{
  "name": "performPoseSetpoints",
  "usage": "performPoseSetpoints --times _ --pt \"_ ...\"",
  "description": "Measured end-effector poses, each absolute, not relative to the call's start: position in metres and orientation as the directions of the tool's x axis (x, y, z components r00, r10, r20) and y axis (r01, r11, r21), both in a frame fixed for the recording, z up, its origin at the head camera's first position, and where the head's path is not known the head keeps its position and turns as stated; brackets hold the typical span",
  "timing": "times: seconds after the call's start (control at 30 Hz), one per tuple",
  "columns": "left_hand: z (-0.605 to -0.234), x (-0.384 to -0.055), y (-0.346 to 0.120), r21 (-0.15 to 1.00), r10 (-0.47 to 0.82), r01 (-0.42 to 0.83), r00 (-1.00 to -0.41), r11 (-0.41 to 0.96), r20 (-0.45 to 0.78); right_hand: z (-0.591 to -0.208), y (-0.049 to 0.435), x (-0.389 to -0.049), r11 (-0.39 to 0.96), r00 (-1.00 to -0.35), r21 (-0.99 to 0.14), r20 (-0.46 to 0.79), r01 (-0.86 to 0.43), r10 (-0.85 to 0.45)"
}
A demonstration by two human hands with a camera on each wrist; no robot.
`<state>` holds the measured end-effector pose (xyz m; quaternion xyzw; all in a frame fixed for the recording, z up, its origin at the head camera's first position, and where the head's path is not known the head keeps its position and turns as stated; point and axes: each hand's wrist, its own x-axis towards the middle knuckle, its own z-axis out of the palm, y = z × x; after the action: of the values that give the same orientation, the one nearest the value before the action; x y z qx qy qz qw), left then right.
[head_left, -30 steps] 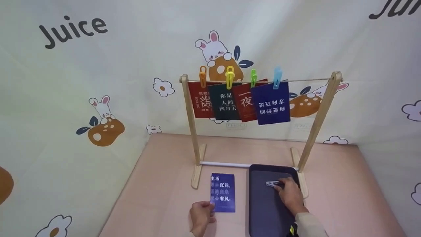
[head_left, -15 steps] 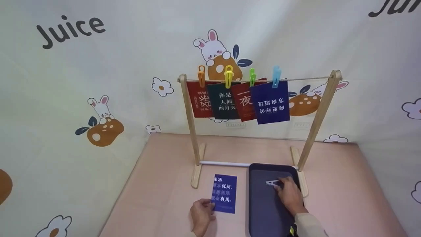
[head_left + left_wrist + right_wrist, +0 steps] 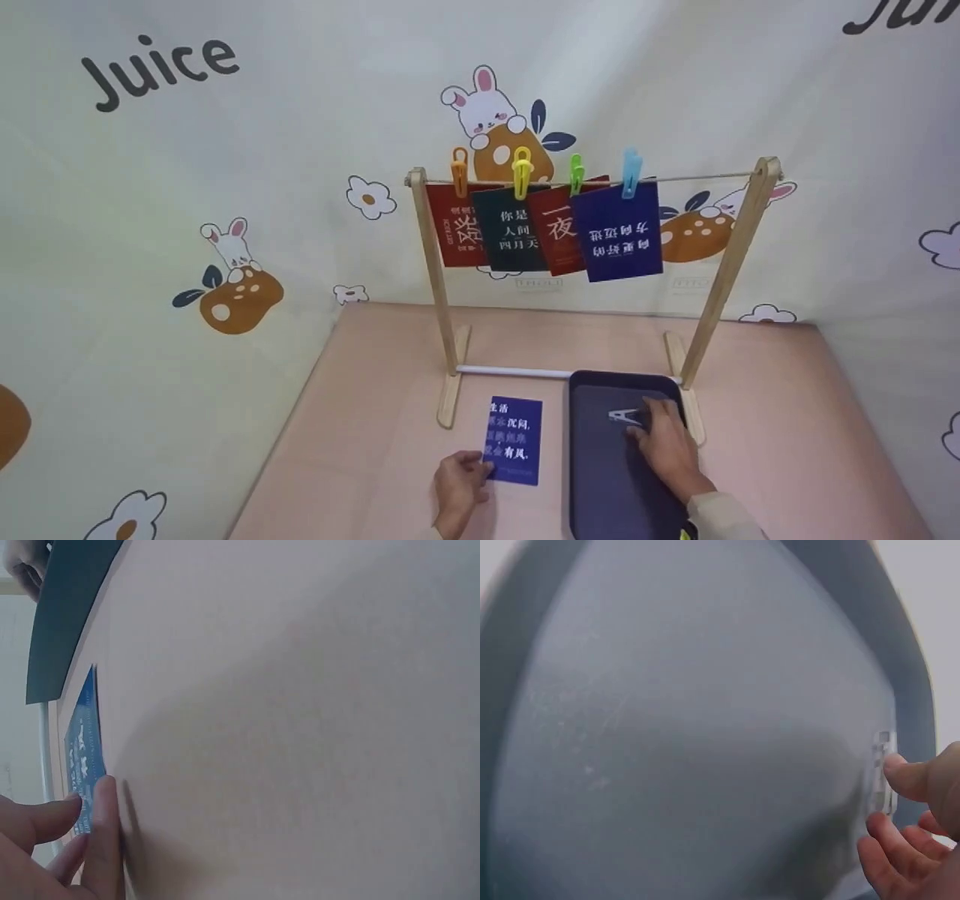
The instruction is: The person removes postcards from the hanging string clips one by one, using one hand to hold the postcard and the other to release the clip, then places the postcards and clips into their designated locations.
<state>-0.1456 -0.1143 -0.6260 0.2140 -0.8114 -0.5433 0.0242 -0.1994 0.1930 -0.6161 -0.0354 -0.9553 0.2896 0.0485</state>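
Note:
My left hand [image 3: 459, 487] pinches the lower left edge of a blue card [image 3: 519, 429] with white lettering, which lies just left of the tray. In the left wrist view the thumb and fingers meet at the end of the card [image 3: 85, 742]. Over the dark tray [image 3: 600, 480], my right hand [image 3: 671, 446] holds a pale clothespin [image 3: 622, 415] between thumb and fingers. The right wrist view has this clothespin [image 3: 883, 772] near the tray's wall, partly covered by the thumb.
A wooden stand [image 3: 716, 285] with a string [image 3: 697, 179] rises behind the tray. Several cards hang there from orange, yellow, green and light blue [image 3: 631, 172] clothespins. A white bar [image 3: 517, 372] joins the stand's feet on the pink tabletop [image 3: 375, 420].
The blue card has shifted slightly to the right along with my left fingers. My right hand has stayed over the tray with the clothespin, turning it a little.

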Motion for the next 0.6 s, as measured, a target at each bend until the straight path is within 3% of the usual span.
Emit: performPoseSetpoints --times 0.33,0.6 --pt "-0.607 -0.145 -0.112 0.843 -0.337 -0.276 -0.934 0.462 -0.121 -0.581 0.197 -0.186 0.832 -0.948 -0.545 0.309 -0.108 0.079" --pt "-0.585 -0.147 -0.094 0.864 -0.222 -0.253 -0.96 0.435 -0.169 -0.555 0.195 -0.174 0.828 -0.837 -0.491 0.545 -0.271 0.049"
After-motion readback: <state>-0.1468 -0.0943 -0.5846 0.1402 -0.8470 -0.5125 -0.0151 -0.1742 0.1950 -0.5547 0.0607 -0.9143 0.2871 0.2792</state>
